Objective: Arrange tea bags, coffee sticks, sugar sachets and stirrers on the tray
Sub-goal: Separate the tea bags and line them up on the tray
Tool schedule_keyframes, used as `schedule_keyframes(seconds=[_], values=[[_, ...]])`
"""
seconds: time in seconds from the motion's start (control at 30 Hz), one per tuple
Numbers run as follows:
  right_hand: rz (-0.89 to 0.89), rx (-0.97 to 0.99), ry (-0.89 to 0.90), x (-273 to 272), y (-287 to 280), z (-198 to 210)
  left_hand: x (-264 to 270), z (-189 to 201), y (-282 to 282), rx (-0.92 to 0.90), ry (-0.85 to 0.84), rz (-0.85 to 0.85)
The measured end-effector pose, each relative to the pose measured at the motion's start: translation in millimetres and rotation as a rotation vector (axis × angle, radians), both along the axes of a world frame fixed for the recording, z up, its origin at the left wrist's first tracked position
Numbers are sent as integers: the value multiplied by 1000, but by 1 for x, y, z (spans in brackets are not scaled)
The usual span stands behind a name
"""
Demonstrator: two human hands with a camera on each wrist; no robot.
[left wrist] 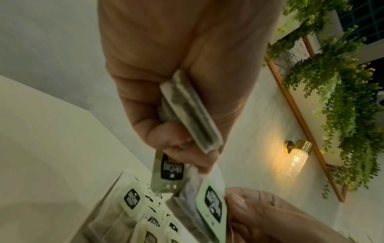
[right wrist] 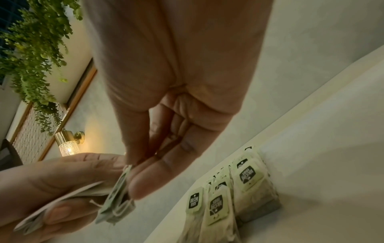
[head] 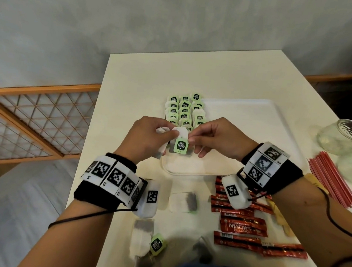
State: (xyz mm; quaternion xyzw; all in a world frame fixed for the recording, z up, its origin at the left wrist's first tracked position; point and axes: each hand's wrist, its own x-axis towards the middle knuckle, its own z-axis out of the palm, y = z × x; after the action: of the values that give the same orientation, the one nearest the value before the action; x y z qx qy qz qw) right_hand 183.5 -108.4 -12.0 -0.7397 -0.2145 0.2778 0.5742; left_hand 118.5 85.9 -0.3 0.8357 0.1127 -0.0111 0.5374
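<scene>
My right hand and left hand are both up over the tray, fingers pinching the same tea bag as I peel it off the small stack clamped in my left palm. Below them, three neat rows of tea bags already fill the tray's far left corner, so the tea section is well along. More loose tea bags wait at the surface's near edge. Then it's all still to do: coffee sticks lie in a heap off the tray toward the near right, red stirrers sit bundled by the right edge, beside two glass jars. Sugar sachets I can't pick out for sure. I'd call it maybe a quarter done.
</scene>
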Motion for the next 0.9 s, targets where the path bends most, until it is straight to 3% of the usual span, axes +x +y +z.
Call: schedule_keyframes(seconds=[0.2,0.47,0.73,0.9], values=[[-13,22,47,-1,6,0,-2,-2,-5,-133,36,35],[-104,47,-49,8,2,-3,0,-12,0,-26,50,35],[-70,49,-99,11,9,2,2,-11,-8,-116,103,9],[-22,-50,-141,14,13,5,-1,-9,-6,-123,141,-29]])
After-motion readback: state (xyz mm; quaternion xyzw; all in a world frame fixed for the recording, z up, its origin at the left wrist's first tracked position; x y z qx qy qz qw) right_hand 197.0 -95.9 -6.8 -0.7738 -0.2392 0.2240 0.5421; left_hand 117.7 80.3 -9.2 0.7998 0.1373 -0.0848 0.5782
